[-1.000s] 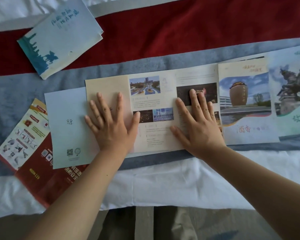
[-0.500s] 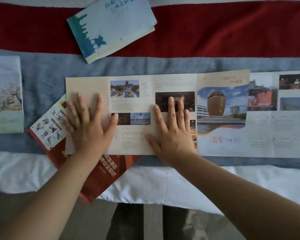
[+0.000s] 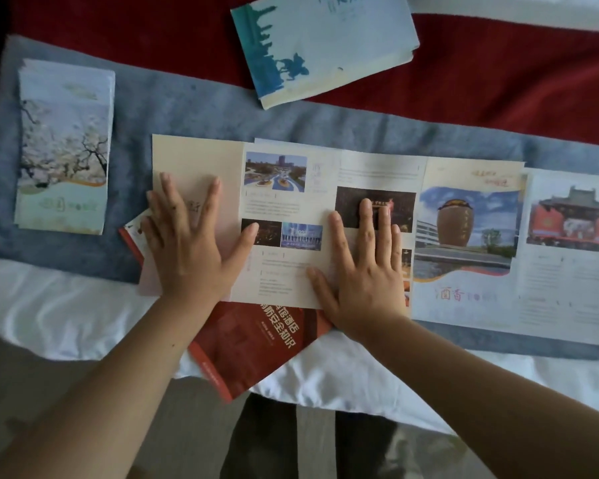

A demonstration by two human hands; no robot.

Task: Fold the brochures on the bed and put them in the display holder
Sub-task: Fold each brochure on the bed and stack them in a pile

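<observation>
The long brochure (image 3: 284, 271) lies unfolded on the bed's grey runner (image 3: 187, 108). The left hand (image 3: 191, 243) presses its blank left panel and the right hand (image 3: 363, 271) presses its middle panels. Each grip is flat, fingers straight, holding nothing. A red booklet (image 3: 253, 347) lies partly beneath the brochure's near edge. A blossom leaflet stack (image 3: 63, 146) lies to its left.
</observation>
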